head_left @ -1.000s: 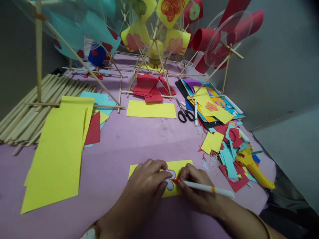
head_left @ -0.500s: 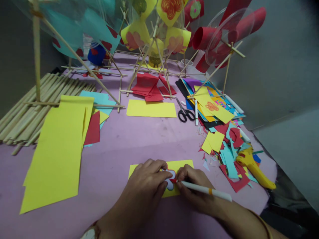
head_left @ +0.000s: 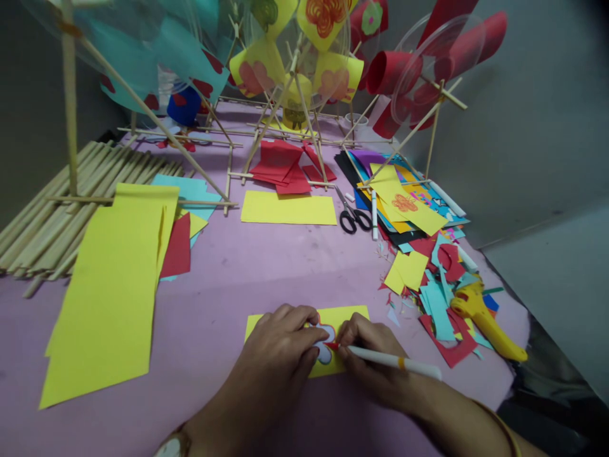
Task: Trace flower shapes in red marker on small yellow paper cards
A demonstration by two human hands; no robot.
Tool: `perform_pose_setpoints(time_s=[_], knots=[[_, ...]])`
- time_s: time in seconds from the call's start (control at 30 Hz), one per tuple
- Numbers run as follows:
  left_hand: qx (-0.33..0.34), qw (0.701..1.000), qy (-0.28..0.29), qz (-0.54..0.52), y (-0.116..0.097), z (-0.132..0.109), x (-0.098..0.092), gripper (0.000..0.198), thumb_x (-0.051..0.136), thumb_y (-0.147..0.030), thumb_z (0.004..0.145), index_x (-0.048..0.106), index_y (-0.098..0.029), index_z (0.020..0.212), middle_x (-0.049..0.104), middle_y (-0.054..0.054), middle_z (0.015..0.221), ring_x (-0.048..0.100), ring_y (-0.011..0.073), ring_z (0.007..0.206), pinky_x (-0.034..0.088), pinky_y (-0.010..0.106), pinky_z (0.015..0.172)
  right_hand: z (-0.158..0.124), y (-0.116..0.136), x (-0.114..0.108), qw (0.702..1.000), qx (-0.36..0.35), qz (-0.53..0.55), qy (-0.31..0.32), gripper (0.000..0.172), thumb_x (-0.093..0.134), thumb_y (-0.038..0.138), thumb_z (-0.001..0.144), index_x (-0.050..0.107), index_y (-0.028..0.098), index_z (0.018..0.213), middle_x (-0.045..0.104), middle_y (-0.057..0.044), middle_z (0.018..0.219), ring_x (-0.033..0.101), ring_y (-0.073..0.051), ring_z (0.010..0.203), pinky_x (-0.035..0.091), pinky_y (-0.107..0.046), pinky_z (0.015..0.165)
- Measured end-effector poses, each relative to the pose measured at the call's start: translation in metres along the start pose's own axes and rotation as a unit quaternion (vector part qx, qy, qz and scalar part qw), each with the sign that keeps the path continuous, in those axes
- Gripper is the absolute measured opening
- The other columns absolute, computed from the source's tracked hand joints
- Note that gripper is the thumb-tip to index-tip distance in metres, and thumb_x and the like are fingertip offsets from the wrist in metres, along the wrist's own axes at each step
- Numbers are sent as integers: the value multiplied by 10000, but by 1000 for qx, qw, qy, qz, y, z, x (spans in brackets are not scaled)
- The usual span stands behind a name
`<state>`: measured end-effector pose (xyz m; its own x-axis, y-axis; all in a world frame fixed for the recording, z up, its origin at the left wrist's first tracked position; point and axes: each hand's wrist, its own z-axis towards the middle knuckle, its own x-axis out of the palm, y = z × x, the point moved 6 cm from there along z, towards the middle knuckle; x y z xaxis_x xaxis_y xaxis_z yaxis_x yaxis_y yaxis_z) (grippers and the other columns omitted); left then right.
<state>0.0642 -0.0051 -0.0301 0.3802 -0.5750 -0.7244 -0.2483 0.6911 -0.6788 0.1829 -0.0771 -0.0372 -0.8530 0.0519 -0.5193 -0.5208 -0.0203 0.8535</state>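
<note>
A small yellow paper strip point(head_left: 349, 315) lies on the pink table cover point(head_left: 266, 266) near the front edge. On it rests a pale flower-shaped cutout point(head_left: 325, 343). My left hand point(head_left: 280, 352) lies over the strip's left part, fingers curled and pressing down on the cutout. My right hand point(head_left: 368, 358) grips a white marker point(head_left: 399, 363) with a red tip, and the tip touches the cutout's edge.
A large yellow sheet point(head_left: 111, 285) lies at left beside a bundle of wooden sticks point(head_left: 52, 216). Another yellow sheet point(head_left: 288, 208), black scissors point(head_left: 352, 216), coloured paper scraps point(head_left: 438, 279) and a yellow glue gun point(head_left: 485, 320) lie farther out. Stick-framed paper pinwheels point(head_left: 304, 70) stand at the back.
The marker's rear end has shifted slightly left and up in my right hand. My left hand has stayed in place on the cutout.
</note>
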Motion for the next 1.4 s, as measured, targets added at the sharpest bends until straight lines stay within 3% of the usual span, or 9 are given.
perform_pose_setpoints(time_s=[0.6,1.0,1.4], knots=[[-2,1000,-9,6,-1,0,-1,242,465,-158,885,606,-281,1039,579,32,1067,523,215,941,394,369,760,2,4,-9,999,37,33,8,107,445,180,858,409,222,766,429,67,547,362,-97,431,253,-214,430],[1,1000,-13,12,-3,1,-3,236,470,-170,891,616,-280,1041,589,26,1048,535,211,922,402,360,744,-2,-6,-11,997,58,47,-24,124,465,192,853,403,231,752,417,68,538,349,-109,445,256,-232,442],[-2,1000,-3,11,-3,-1,-2,219,456,-173,900,617,-262,1019,588,36,1059,526,212,927,413,360,771,-4,-3,1,999,8,50,-7,93,481,198,867,429,232,798,458,53,568,403,-113,476,308,-224,458]])
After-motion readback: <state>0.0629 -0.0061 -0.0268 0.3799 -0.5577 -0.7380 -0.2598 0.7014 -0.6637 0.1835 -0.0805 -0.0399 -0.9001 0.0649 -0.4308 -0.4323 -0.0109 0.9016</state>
